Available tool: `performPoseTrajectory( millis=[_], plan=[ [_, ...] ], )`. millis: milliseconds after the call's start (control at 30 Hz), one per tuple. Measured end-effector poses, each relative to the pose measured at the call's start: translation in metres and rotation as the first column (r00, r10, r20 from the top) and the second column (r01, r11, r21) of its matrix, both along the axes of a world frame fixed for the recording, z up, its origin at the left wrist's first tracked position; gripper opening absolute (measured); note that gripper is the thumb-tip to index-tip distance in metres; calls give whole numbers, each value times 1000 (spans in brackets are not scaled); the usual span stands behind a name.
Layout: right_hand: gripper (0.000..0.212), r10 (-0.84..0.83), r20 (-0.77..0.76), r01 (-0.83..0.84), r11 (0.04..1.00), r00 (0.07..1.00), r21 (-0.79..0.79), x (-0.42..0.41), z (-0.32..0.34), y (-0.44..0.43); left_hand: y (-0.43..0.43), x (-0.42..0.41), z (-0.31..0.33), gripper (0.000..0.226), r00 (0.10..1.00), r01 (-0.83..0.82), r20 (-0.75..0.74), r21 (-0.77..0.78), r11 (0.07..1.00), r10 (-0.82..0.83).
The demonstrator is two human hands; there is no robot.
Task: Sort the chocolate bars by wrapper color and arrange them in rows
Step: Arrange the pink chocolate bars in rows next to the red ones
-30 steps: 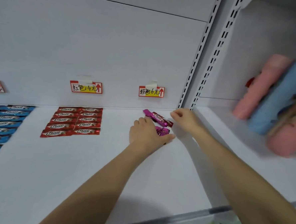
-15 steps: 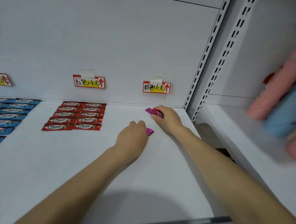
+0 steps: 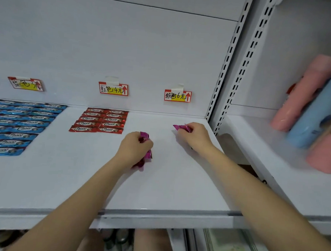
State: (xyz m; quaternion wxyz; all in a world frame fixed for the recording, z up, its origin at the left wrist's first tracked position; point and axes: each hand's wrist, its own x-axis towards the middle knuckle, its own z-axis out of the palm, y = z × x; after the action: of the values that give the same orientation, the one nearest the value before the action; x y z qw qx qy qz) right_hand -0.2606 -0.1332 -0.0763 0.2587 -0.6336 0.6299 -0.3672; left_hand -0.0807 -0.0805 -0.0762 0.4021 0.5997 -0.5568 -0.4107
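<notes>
A person's left hand (image 3: pixel 133 149) curls around a small bunch of magenta foil-wrapped chocolate bars (image 3: pixel 148 155). Their crimped ends poke out above the knuckles and below the palm, over the middle of a white metal shelf (image 3: pixel 166 187). To the right and further back, the right hand (image 3: pixel 196 136) pinches one end of a single magenta-wrapped bar (image 3: pixel 180 127) between thumb and fingers. The bar is held low near the shelf's rear right corner; whether it touches the surface cannot be told. Both bare forearms reach in over the shelf's front edge.

Above and behind the right hand, a red-bordered handwritten price tag (image 3: pixel 177 96) with a red arrow is taped to the white back panel (image 3: pixel 127 45). Left of the hands, red-wrapped chocolate bars (image 3: pixel 101 120) lie flat in two columns of five, close against the back of the shelf under a second red-bordered tag (image 3: pixel 113 88). Further left, blue-wrapped chocolate bars (image 3: pixel 19 124) fill neat rows that run out of the picture, below a third tag (image 3: pixel 25 83). Perforated white uprights (image 3: pixel 227 67) bound the shelf on the right. Beyond them, on a neighbouring shelf (image 3: pixel 264 170), pink and blue cylindrical rolls (image 3: pixel 305 99) lie stacked, blurred.
</notes>
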Motion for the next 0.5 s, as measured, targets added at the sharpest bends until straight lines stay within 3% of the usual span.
performPoseTrajectory(
  millis=[67,133,267,367,433,500],
  plan=[
    [19,18,394,-52,996,919,78,7,19,25,6,-5,0,20,938,-91,-324,120,989,125],
    [13,70,499,-120,990,864,68,18,31,50,14,-18,2,22,837,-90,-510,230,969,198],
    [7,165,404,-138,986,900,-95,44,35,80,27,-42,6,18,518,-38,-820,261,964,243],
    [12,192,303,-151,976,933,-154,59,26,88,34,-42,9,45,253,56,-948,212,976,192],
    [17,224,210,-186,964,952,-188,68,19,91,38,-39,12,46,179,50,-970,179,983,168],
    [22,268,141,-231,944,953,-237,77,13,94,39,-35,11,33,157,-4,-972,176,984,174]
  ],
)
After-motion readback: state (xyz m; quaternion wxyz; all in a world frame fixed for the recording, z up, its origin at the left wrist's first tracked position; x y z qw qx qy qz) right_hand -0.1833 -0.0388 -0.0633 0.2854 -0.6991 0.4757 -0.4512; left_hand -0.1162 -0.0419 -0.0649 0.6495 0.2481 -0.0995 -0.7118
